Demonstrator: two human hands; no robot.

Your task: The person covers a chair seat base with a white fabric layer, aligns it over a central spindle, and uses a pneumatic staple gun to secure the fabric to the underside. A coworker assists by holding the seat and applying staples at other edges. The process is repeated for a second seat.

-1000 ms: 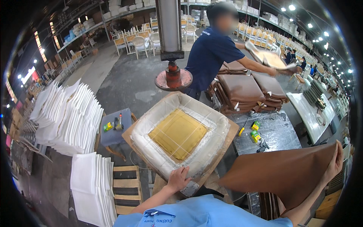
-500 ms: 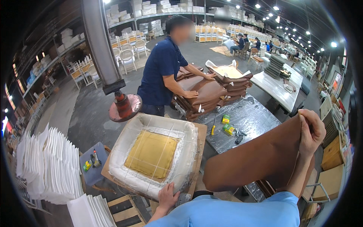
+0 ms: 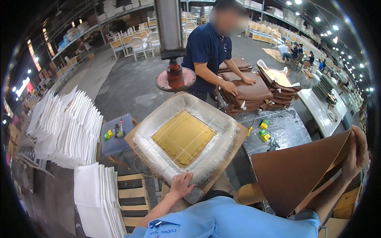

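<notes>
Along the person's right side, the right hand (image 3: 358, 152) is gripping a smooth brown leather-like sheet (image 3: 295, 170), which is hanging near the dark, plastic-covered tabletop (image 3: 293, 133); centrally, the left hand (image 3: 182, 185) is resting, fingers loosely spread, on a square, white-padded, yellow-centred form (image 3: 184, 139).

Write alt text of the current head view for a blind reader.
A person's right hand holds up a brown leather-like sheet; the left hand rests on the rim of a square white padded form with a yellow centre. Beyond, a co-worker touches stacked brown cushions.
</notes>
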